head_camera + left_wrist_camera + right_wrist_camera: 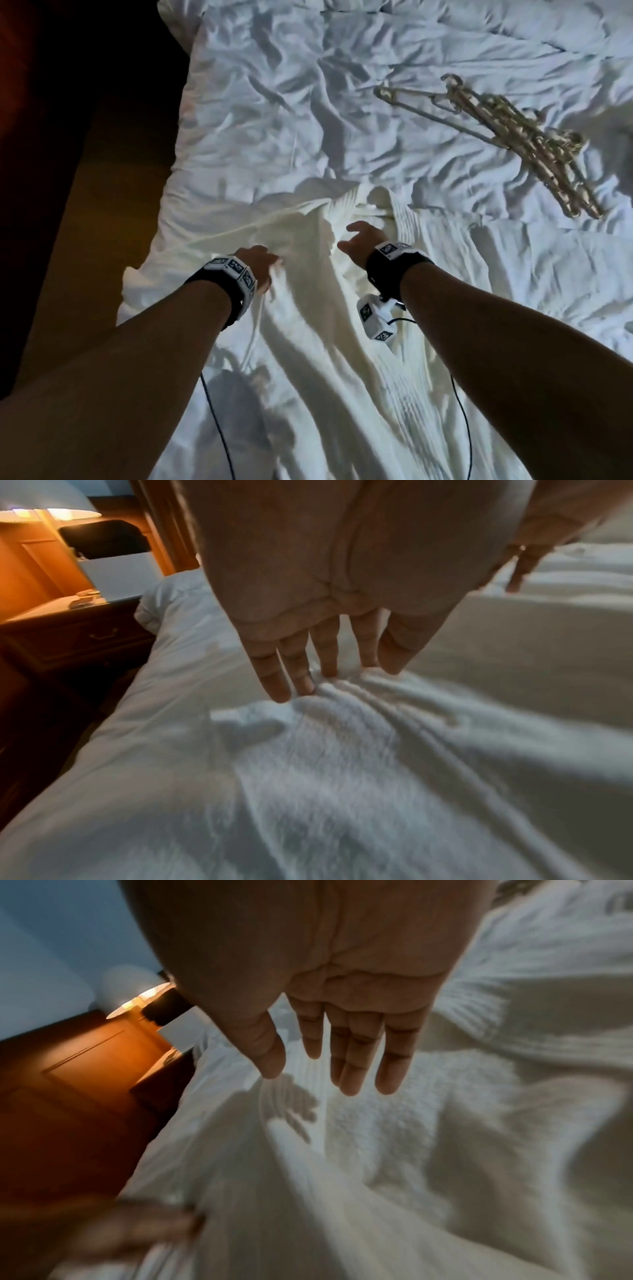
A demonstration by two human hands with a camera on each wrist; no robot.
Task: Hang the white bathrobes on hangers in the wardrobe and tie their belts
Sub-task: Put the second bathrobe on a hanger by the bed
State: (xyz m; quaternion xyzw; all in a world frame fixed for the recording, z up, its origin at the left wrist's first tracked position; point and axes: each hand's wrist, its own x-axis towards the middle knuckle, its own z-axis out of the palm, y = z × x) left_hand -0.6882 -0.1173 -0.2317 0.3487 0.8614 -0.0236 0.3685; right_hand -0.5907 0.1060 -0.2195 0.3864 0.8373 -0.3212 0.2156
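Note:
A white bathrobe (pixel 329 308) lies spread on the bed, its ribbed collar (pixel 400 209) toward the far side. My left hand (pixel 263 267) presses straight fingers (pixel 301 680) into the robe's cloth (pixel 342 737) and bunches it. My right hand (pixel 359 236) hovers open just above the robe near the collar, fingers (pixel 352 1064) straight and holding nothing above the terry cloth (pixel 377 1123). A pile of gold-coloured hangers (pixel 513 144) lies on the duvet, far right of both hands.
The bed's rumpled white duvet (pixel 291 102) fills most of the view. Its left edge drops to a dark floor (pixel 68 171). A dark wooden nightstand (pixel 75 639) with a lit lamp (pixel 61 513) stands to the left of the bed.

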